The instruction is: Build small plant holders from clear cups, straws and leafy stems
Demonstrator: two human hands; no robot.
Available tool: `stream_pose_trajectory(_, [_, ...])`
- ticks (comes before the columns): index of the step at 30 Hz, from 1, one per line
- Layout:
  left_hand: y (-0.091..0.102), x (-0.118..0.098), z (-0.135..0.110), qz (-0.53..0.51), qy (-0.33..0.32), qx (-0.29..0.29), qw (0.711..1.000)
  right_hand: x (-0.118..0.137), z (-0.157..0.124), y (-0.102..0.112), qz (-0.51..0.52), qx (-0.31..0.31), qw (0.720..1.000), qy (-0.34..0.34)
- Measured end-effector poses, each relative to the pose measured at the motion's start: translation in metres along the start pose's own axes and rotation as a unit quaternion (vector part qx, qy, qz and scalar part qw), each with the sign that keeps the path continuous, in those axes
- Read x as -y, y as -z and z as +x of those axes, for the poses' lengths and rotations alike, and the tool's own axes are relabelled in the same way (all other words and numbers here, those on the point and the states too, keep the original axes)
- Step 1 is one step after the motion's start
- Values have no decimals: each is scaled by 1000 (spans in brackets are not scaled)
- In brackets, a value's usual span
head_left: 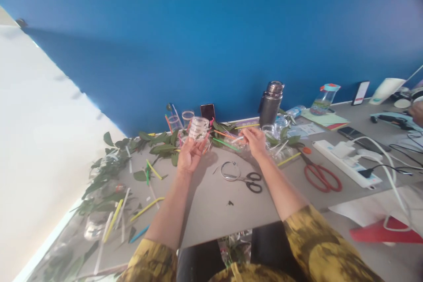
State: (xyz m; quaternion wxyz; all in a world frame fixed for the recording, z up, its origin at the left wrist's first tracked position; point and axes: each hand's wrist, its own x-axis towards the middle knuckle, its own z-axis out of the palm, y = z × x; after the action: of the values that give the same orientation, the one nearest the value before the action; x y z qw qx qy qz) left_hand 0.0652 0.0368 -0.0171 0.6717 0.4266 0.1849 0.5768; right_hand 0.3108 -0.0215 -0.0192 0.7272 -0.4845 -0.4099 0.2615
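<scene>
My left hand [191,155] is raised above the table with its fingers around a clear ribbed plastic cup [199,127], its round opening tilted up. To the right, my right hand [254,140] is closed in a pinch on what looks like a white straw [237,139]. Behind and between the hands lie a green straw [226,144], an orange straw [224,134] and leafy twigs [217,127]. Below them on the table are black-handled scissors [253,181] and a coil of thin wire [230,171].
Leafy branches [114,158] and loose straws cover the left side. Red-handled scissors [322,177] and a white power strip [346,163] lie right. A dark thermos [271,103] and a phone [207,111] stand near the blue partition [211,44]. Another person's hand [417,112] shows far right.
</scene>
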Motion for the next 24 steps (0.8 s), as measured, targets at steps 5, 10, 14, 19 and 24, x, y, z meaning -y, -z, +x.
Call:
stream_pose_trajectory(5, [1,-8,-2,-75,18,-6,997,-12,-17,-19,-170,147,974,21])
stream_pose_trajectory(10, [8,-18,0,-174,20,-56,983,-20,-35,-45,-343,329,875,92])
stream_pose_trajectory(14, [14,-23,3,-218,23,-79,972,-14,-38,-69,-442,391,798,123])
stream_pose_trajectory(19, [18,-30,3,-247,17,-82,965,-8,-44,-99,-530,405,735,123])
stream_pose_trajectory(24, [19,-31,2,-238,28,-81,968,-13,-52,-110,-569,438,680,150])
